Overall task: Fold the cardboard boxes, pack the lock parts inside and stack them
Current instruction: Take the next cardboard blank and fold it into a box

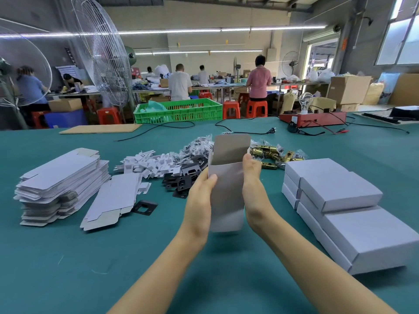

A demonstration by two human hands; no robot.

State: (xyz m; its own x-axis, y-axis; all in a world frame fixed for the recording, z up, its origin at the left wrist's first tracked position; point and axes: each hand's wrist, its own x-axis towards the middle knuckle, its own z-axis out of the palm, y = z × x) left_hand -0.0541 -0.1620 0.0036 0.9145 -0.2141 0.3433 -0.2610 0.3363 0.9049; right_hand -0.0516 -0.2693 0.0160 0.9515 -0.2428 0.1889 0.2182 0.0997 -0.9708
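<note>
I hold a white cardboard box [226, 196] upright above the green table [158, 257], its far flap open and grey inside. My left hand [199, 200] grips its left side with the thumb on the front face. My right hand [251, 184] holds its right side. Behind the box lie black metal plates [186, 177], white plastic pieces [149, 165], bagged small parts [199, 143] and brass latches [274, 154]. Flat unfolded boxes [61, 184] are piled at the left, with one loose blank [113, 200] beside them. Closed white boxes [344, 205] are stacked at the right.
A single black plate [145, 207] lies near the loose blank. Farther back are a cardboard sheet [99, 128], black cables [238, 130], a red tester box with a bulb [313, 117] and a green crate [179, 109]. People work at distant tables.
</note>
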